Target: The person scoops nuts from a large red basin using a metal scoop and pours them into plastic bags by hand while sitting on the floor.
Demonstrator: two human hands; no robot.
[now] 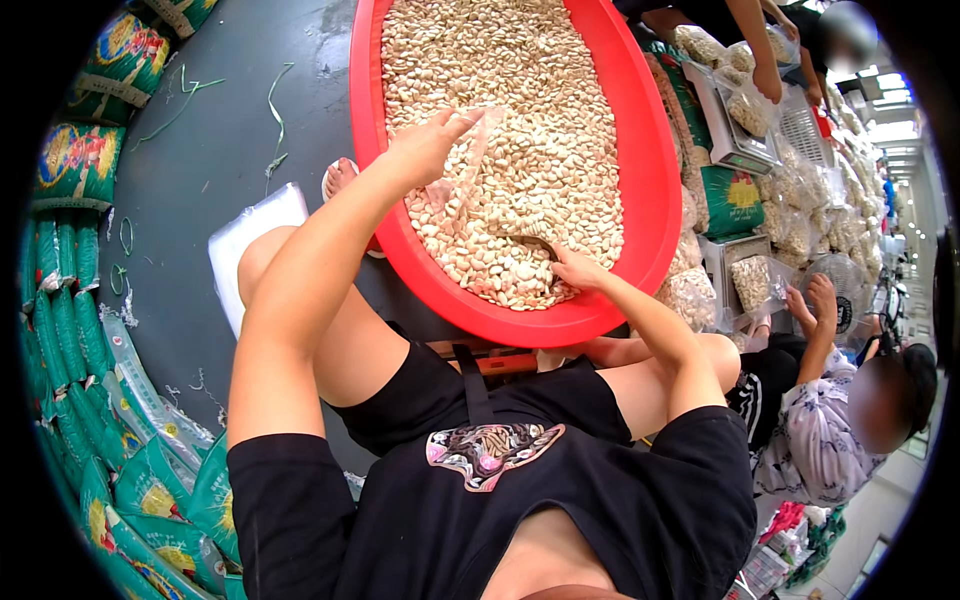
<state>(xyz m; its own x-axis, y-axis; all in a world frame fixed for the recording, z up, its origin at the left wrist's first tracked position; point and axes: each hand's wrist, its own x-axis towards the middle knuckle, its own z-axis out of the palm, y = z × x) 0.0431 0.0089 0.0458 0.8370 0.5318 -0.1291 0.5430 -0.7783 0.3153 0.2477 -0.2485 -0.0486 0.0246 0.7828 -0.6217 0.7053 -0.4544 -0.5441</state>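
Note:
In front of me a red plastic tub (649,225) holds a deep layer of pale seeds (495,60) that look like pumpkin seeds. My left hand (433,148) grips a clear plastic bag (480,154) above the seeds, toward the tub's left side. Whether seeds lie inside that bag is hard to tell, since it is see-through. Near the tub's close end, my right hand (576,268) is closed on a scoop (534,241). The scoop's edge shows among the seeds and the rest of it is hidden.
A stack of clear plastic bags (259,217) lies by my left knee. Green printed sacks (79,165) are piled at far left. On the right are weighing scales (739,161), filled bags (802,180), a fan (840,289), a seated person (817,427) and another person's arm (754,45).

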